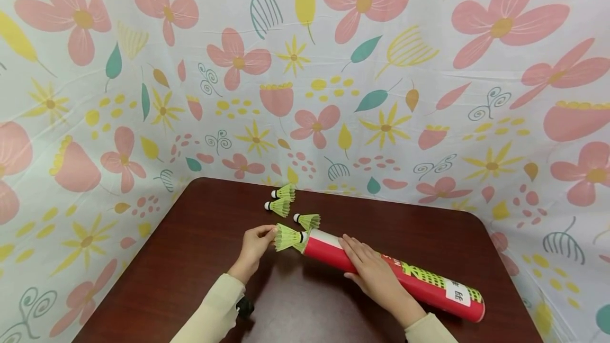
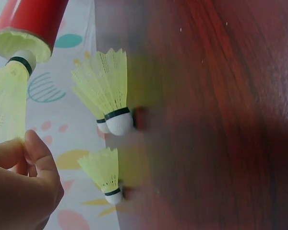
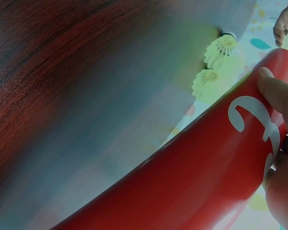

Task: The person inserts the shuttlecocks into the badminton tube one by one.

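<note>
At the dark wooden surface I count four shuttlecocks and one tube. At left, my left hand pinches one shuttlecock by its skirt, its cork at the tube's mouth; three lie loose just beyond. Further right, my right hand grips the tube. Floral cloth hangs behind the surface.

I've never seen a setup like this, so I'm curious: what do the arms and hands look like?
The left hand and right hand are a person's, without gloves. The left sleeve and right sleeve are plain cream, reaching near the wrists. A small black object shows at the left sleeve's edge; its purpose is unclear. No cables show.
</note>
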A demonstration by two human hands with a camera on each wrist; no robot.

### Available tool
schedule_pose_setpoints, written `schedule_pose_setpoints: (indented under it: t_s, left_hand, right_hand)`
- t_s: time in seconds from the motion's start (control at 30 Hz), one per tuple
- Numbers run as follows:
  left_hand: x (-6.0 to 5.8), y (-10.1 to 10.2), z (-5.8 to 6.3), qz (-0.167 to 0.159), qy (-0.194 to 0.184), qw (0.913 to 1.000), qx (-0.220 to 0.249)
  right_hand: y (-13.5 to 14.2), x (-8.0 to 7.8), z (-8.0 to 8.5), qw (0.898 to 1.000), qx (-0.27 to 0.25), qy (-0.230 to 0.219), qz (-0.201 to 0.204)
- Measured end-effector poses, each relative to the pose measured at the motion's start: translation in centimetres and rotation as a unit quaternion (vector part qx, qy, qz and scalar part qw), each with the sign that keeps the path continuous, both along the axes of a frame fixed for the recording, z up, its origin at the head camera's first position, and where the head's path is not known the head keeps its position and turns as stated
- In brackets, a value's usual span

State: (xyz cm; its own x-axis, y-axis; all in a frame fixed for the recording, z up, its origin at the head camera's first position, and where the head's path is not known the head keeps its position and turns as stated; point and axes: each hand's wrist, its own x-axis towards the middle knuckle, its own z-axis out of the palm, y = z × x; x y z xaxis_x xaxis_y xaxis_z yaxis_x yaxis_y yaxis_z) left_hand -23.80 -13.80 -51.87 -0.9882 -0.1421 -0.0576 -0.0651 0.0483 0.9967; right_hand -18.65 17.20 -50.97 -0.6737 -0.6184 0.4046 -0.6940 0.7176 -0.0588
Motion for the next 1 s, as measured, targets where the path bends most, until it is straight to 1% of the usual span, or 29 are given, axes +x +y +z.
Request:
schedule_pose_setpoints:
  t_s: [0.2, 0.33, 0.53, 0.63, 0.77, 0.93, 1.0]
  left_hand:
    - [0.0, 0.8, -0.7, -0.017, -0.008, 0.9998, -0.004]
    - [0.1, 1.3, -0.9, -0.025, -0.004, 0.9997, -0.006]
    - [0.3, 2.0, -0.6, -0.040, 0.020, 0.9990, 0.000]
    - [0.3, 2.4, -0.7, -0.044, 0.035, 0.9984, -0.006]
    - [0.4, 2.9, -0.6, -0.041, 0.052, 0.9975, -0.024]
    - [0.3, 3.2, -0.4, -0.024, 0.072, 0.9956, -0.055]
    - [0.3, 3.3, -0.4, -0.017, 0.087, 0.9934, -0.072]
  right_hand:
    - [-0.3, 0.1, 0.1, 1.000, 0.002, 0.002, 0.002]
    - [-0.5, 0.2, 0.0, 1.000, -0.001, 0.010, 0.003]
    - [-0.5, 0.3, -0.1, 1.000, 0.001, 0.007, 0.002]
    - [-0.4, 0.3, -0.1, 1.000, 0.004, 0.001, 0.002]
    - [-0.3, 0.3, -0.2, 1.000, 0.003, 0.002, 0.004]
    - [-0.4, 0.2, -0.1, 1.000, 0.000, 0.006, 0.011]
    - [-0.4, 0.2, -0.1, 1.000, 0.000, 0.009, 0.013]
